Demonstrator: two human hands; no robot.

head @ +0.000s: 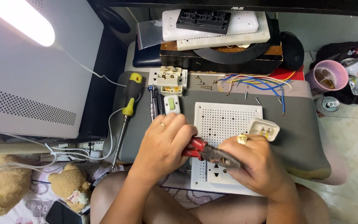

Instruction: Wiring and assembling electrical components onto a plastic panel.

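Left hand (164, 139) wrapping fingers tight round red rubbery handles of pliers (206, 152), dark steel nose pointing 4 o'clock. Right hand (255, 164) curling, fingers closed at plier tip, pinched item hidden. Both hovering over white perforated plastic board (228, 120), socket (216, 172) at its 6 o'clock. Yellow-black screwdriver (129, 99) lying at 9 o'clock.

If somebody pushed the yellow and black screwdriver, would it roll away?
Probably only a little. The screwdriver has a rounded handle and thin round shaft, so it could roll, but it lies on a soft-looking grey pad that would likely slow it. It looks stiff, not bendy. Its rubbery-looking grip likely isn't slippery.
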